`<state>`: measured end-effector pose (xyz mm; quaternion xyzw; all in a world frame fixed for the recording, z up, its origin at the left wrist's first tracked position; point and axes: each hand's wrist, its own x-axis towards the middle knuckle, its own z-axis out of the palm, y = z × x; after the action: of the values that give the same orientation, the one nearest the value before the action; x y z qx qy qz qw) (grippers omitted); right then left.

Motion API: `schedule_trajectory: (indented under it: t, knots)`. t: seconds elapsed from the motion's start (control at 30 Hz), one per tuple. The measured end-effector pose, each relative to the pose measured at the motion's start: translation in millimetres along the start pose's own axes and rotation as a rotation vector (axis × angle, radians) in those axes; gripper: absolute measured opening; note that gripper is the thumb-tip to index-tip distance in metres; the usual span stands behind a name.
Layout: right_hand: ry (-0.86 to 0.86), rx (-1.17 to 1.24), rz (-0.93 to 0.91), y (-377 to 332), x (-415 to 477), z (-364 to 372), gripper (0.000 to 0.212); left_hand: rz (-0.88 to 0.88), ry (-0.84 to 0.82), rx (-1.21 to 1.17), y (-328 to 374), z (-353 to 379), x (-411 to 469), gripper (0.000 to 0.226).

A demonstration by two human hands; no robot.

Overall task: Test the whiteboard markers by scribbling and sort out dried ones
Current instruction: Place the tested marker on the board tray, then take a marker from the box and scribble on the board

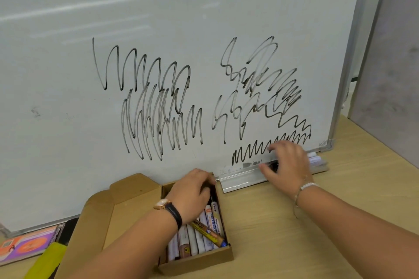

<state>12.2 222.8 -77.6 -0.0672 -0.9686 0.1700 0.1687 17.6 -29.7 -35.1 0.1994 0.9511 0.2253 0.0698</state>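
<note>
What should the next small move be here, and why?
Probably lift the left hand out of the box with the dark marker its fingers seem to curl round, then scribble on the whiteboard. The right hand lies open over the tray, apparently gripping nothing to test.

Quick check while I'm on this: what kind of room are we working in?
Probably an office or meeting room, not certain. A scribbled whiteboard stands on a wooden desk, a cardboard box of markers sits before it, and a grey wall stands at the right.
</note>
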Motion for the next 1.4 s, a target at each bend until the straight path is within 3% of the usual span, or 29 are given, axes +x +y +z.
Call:
schedule_trajectory:
  t: [0.1,0.17,0.23,0.33,0.4,0.5,0.63,0.77,0.83,0.93,1.07,1.2,1.4]
  knots:
    - [-0.197,0.152,-0.234,-48.0,-20.4,-15.9,0.022,0.008,-0.330,0.068,-4.0,-19.4,-7.3,0.028]
    - [-0.320,0.232,-0.338,-71.0,-35.9,-20.5,0.030,0.023,-0.561,0.288,-5.1,-23.4,-12.7,0.035]
    - [-0.420,0.222,-0.434,-87.2,-49.1,-19.1,0.044,0.024,-0.606,0.515,-8.8,-17.4,-15.6,0.044]
    - [-0.490,0.006,-0.550,-107.3,-62.9,-15.5,0.039,0.136,-0.484,0.757,-16.4,-5.5,-15.7,0.038]
    - [-0.506,-0.134,-0.555,-116.4,-68.5,-13.9,0.044,0.209,-0.390,0.785,-21.9,-4.8,-14.0,0.029]
    - [-0.496,-0.216,-0.489,-124.4,-72.4,-11.3,0.050,0.216,-0.323,0.600,-29.2,-15.0,-14.6,0.026]
    - [-0.501,-0.177,-0.461,-126.8,-63.6,-19.6,0.033,0.215,-0.221,0.339,-33.2,-25.9,-20.2,0.018]
    - [-0.492,0.022,-0.371,-121.5,-42.5,-37.6,0.017,0.260,-0.091,0.287,-32.8,-35.4,-19.8,0.025]
    - [-0.495,0.159,-0.322,-116.5,-33.3,-42.5,0.019,0.260,-0.064,0.283,-28.9,-38.6,-18.5,0.025]
    - [-0.473,0.512,-0.173,-109.9,-25.2,-47.2,0.028,0.251,-0.082,0.272,-22.1,-40.8,-17.9,0.025]
    - [-0.429,1.078,0.060,-105.8,-28.3,-51.1,0.011,0.282,-0.118,0.172,-14.8,-47.2,-17.9,0.022]
    - [-0.432,1.484,0.248,-106.3,-37.9,-46.9,0.017,0.333,-0.173,0.097,-6.6,-48.5,-17.9,0.018]
    - [-0.309,1.351,0.213,-118.3,-36.3,-48.1,0.026,0.324,-0.101,0.113,-17.2,-49.8,-15.9,0.017]
